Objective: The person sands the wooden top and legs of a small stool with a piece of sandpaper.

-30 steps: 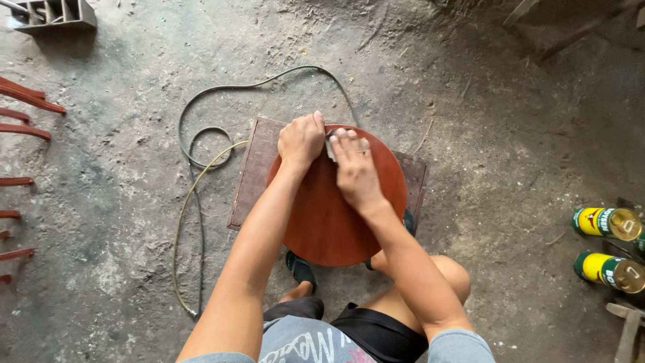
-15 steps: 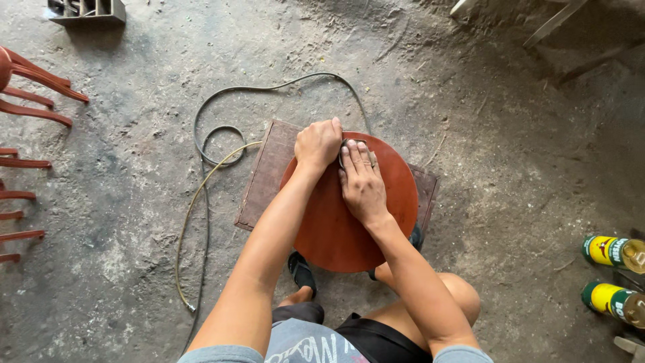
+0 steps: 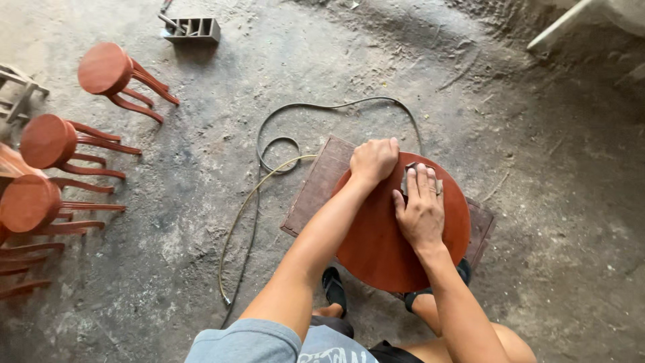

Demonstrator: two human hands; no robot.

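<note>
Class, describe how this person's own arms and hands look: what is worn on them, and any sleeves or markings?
Both arms are bare from the short grey-blue sleeves down. The left hand and right hand wear no gloves; no rings, watch or markings are visible.

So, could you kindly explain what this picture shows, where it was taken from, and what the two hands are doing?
There is no machine here: a camera worn on a person's head looks down at their own bare arms. Both hands press on a round reddish-brown wooden disc that lies on a flat brown board on the dusty concrete floor. The right hand lies flat over a small grey pad; the left hand grips the disc's far edge. A thin cable loops beside the board. Reddish stools lie on their sides at the picture's left.
</note>
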